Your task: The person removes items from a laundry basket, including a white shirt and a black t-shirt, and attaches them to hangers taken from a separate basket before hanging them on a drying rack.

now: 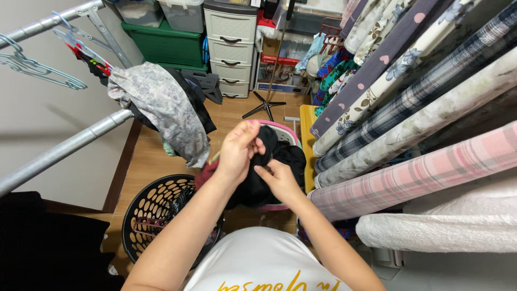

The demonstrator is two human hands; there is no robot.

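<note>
Both hands on a black garment (269,170), held at chest height over the baskets.

The left hand (237,151) sits higher and farther out, its fingers (252,141) clamped together on the garment's top edge. The right hand (280,180) is lower and nearer the body, fingers (263,171) pinched on a fold just beneath. The garment hangs between and below the two hands, long axis roughly vertical, its bulk drooping toward the right hand's side in front of a pink basket (288,132). Both forearms rise from the bottom edge and converge, wrists bent inward, hands almost touching. A black perforated basket (153,207) stands on the floor to the lower left. A grey rail (64,148) with a draped patterned cloth (159,105) lies to the left; hung sheets (420,108) fill the right.
</note>
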